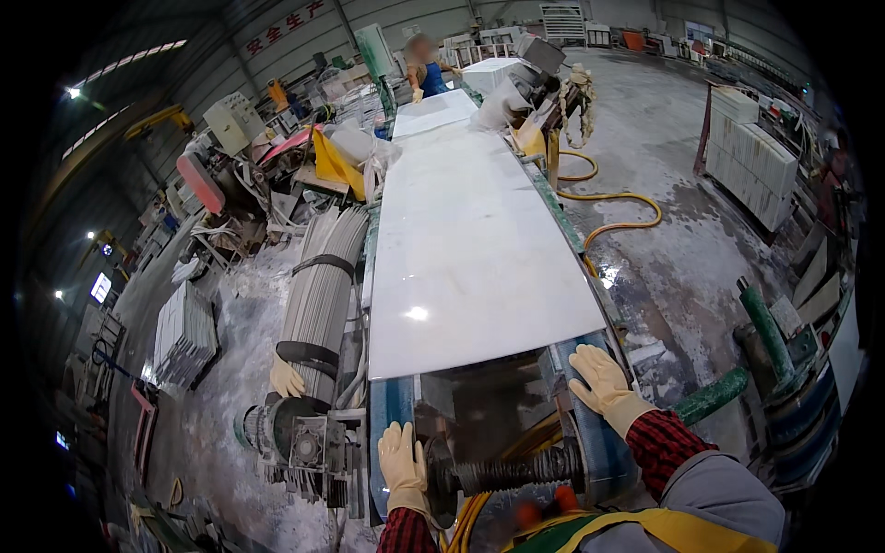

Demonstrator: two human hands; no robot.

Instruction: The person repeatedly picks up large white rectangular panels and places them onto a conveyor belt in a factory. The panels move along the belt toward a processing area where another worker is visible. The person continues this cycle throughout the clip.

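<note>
My left hand, in a cream rubber glove, lies flat with its fingers out on the left blue belt of a roller frame. My right hand, gloved the same way, rests with spread fingers on the right blue belt, close to the near right corner of a glossy white stone slab. The slab stretches away along the frame; both hands are apart from its near edge. Between the belts sits a dark ribbed roller shaft.
Left of the frame stand a strapped bundle of grey strips, a loose cream glove and a motor. A person in blue stands at the far end. A yellow hose crosses the right floor; green pipes stick out nearby.
</note>
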